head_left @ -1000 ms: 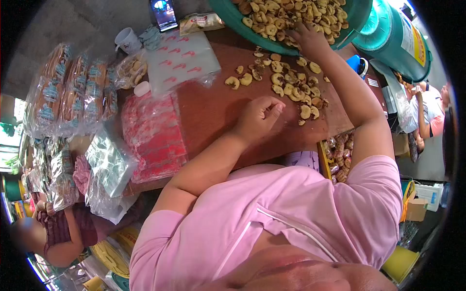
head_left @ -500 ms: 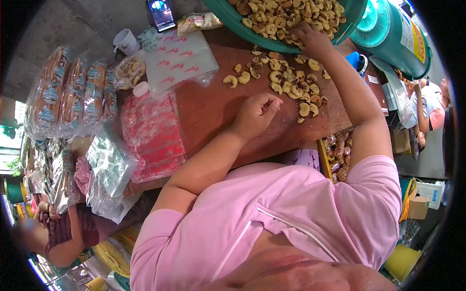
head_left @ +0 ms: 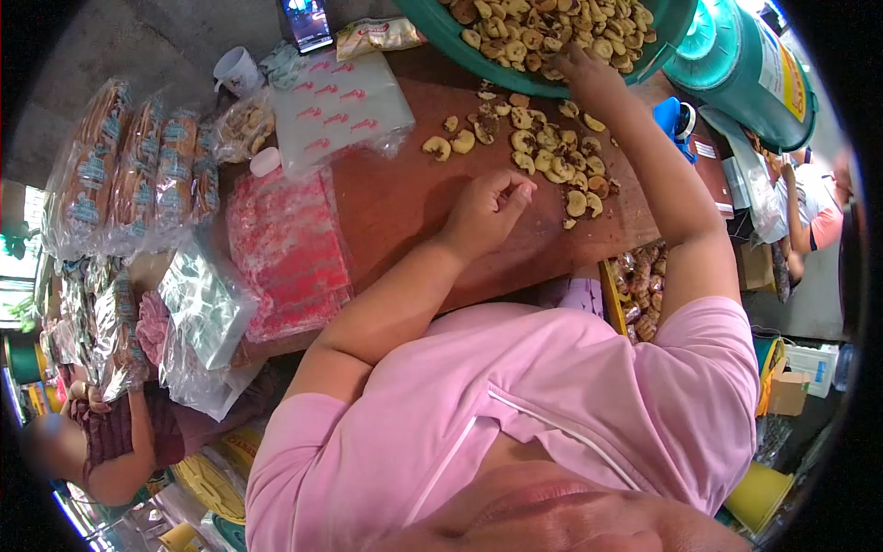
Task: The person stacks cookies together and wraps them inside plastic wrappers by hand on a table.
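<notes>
My right hand (head_left: pixel 596 81) reaches over the near rim of a big green basin (head_left: pixel 515 86). Its fingers are bent down among the pale, curved cookies (head_left: pixel 529 39) heaped inside; what they grip, if anything, is hidden. Below the basin, my left hand (head_left: pixel 492 213) hovers over or rests on the brown table (head_left: pixel 395 202), fingers curled in and thumb against them. I cannot make out anything between them. Just beyond it lies a loose cluster of cookies (head_left: pixel 556 156), some browned, with crumbs among them.
To the left lie red-printed plastic sheets (head_left: pixel 285 248), clear printed bags (head_left: pixel 345 110) and wrapped biscuit packs (head_left: pixel 97 175). A white mug (head_left: pixel 239 72) and a lit phone (head_left: pixel 306 23) stand behind. Green buckets (head_left: pixel 736 74) flank the right. Other people sit at both sides.
My right hand stays at the basin, its fingers shifted slightly among the cookies. My left hand is almost still. The view has tilted a little.
</notes>
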### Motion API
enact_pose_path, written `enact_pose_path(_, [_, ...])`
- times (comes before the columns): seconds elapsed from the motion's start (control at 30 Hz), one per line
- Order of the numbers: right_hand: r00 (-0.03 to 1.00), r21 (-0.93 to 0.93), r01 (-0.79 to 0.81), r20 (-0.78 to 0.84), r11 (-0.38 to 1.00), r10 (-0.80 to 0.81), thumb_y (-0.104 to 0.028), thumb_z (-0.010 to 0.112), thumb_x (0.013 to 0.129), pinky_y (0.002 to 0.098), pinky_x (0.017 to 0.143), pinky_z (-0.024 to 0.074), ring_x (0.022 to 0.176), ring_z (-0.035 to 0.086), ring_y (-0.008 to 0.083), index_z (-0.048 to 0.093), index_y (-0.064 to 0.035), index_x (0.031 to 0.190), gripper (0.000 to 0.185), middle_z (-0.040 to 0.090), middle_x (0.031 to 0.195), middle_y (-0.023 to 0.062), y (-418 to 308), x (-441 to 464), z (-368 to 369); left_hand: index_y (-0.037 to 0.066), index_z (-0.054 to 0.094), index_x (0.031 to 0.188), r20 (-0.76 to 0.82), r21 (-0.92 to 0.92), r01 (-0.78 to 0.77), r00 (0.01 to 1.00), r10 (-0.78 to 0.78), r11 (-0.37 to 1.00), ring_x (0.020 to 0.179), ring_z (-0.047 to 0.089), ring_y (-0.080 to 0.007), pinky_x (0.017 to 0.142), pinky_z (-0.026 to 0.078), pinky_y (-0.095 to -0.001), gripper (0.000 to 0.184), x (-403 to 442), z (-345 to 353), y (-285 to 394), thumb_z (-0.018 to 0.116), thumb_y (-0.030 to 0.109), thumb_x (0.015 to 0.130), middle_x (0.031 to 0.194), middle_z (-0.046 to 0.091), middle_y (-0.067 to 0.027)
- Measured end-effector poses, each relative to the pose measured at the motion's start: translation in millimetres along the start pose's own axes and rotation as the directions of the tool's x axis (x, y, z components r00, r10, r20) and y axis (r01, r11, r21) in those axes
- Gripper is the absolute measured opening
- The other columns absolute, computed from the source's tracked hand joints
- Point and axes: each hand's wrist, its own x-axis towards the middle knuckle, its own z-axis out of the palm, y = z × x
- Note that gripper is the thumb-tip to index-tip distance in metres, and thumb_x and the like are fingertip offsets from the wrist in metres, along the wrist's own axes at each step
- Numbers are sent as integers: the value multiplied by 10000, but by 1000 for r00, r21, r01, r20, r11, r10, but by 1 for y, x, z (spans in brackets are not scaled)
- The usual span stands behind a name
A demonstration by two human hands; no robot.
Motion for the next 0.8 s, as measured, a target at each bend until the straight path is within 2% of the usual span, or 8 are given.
enact_pose_path(0.1, [992,175,-129,29,976,126,-82,678,839,481,943,558,1253,564,372,570,-178,1356,537,523,1408,145,-6,-4,-4,23,705,1044,4,-35,8,1000,-7,999,804,681,-171,716,537,-304,177,0,2,-2,638,182,1004,915,727,-95])
enact_pose_path(0.2, [996,135,-92,29,987,89,-89,681,847,478,942,555,1227,580,377,581,-176,1324,494,551,1358,149,-13,-11,-19,20,704,1041,-3,-47,2,1000,-2,999,798,678,-163,714,534,-297,173,0,2,-2,637,175,1004,903,725,-92])
enact_pose_path(0.3, [998,200,-61,42,978,53,-83,683,849,479,932,552,1189,601,384,582,-180,1307,479,563,1323,145,-6,-6,0,18,704,1040,-24,-46,-1,1000,0,999,794,676,-157,710,531,-292,169,0,1,-3,638,170,1003,891,722,-88])
enact_pose_path(0.4, [993,206,-97,85,974,81,-59,675,851,483,941,542,1174,606,389,595,-178,1290,461,575,1298,142,-14,-14,-21,21,706,1038,-44,-40,-15,999,13,999,789,675,-156,705,530,-291,164,0,2,-4,641,166,1000,884,721,-85])
enact_pose_path(0.57, [983,480,-180,51,859,178,7,641,842,464,918,541,1094,643,381,650,-152,1188,380,592,1244,141,-31,-31,-38,31,712,1035,-27,-19,-46,999,46,999,778,673,-156,698,534,-298,152,1,2,-3,650,163,993,882,722,-83])
enact_pose_path(0.63, [981,611,-125,-44,782,191,17,638,835,458,896,544,1049,652,378,666,-138,1140,344,600,1211,145,-48,-46,-50,35,715,1033,-31,6,-56,998,56,998,775,672,-154,696,536,-301,148,1,1,-3,654,163,989,880,723,-83])
enact_pose_path(0.7, [960,700,40,-224,713,166,17,647,824,455,868,547,1007,655,377,673,-123,1100,311,604,1176,152,-81,-68,-67,39,717,1034,-29,50,-45,998,47,998,780,673,-149,699,537,-300,146,2,-2,1,652,164,994,879,724,-80])
enact_pose_path(0.8, [988,775,-127,44,619,147,-29,710,803,436,885,536,1023,625,389,673,-86,1090,295,603,1154,180,-141,-113,-114,38,707,1060,-55,36,-56,997,58,998,787,670,-138,705,540,-299,154,2,-5,5,645,168,1003,888,721,-71])
